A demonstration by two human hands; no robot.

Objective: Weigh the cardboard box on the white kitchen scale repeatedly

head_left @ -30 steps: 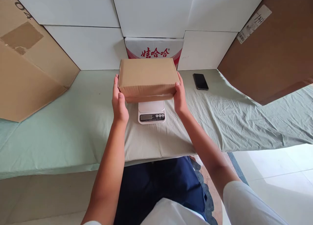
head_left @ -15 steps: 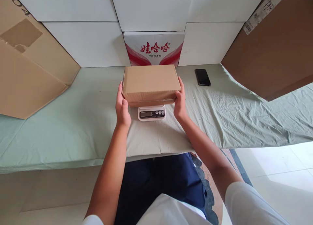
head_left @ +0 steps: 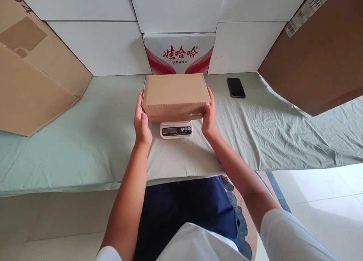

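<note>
A closed brown cardboard box point(head_left: 176, 90) is held between my two hands. My left hand point(head_left: 142, 123) presses on its left end, thumb toward the near corner. On the right end, my right hand point(head_left: 209, 115) grips with the thumb over the near face. Under the box sits a small white digital scale point(head_left: 176, 130), its dark panel with display and several buttons facing me. The box hides the weighing plate, so I cannot tell whether it rests fully on it.
A black phone point(head_left: 236, 88) lies on the green tablecloth point(head_left: 99, 140), right of the box. Behind stands a red-and-white carton point(head_left: 180, 53) among white panels point(head_left: 99, 45). Large cardboard pieces flank the table at left point(head_left: 42, 87) and right point(head_left: 314, 61).
The whole view has shifted very slightly. Both hands keep the same hold on the box above the scale, with no clear movement.
</note>
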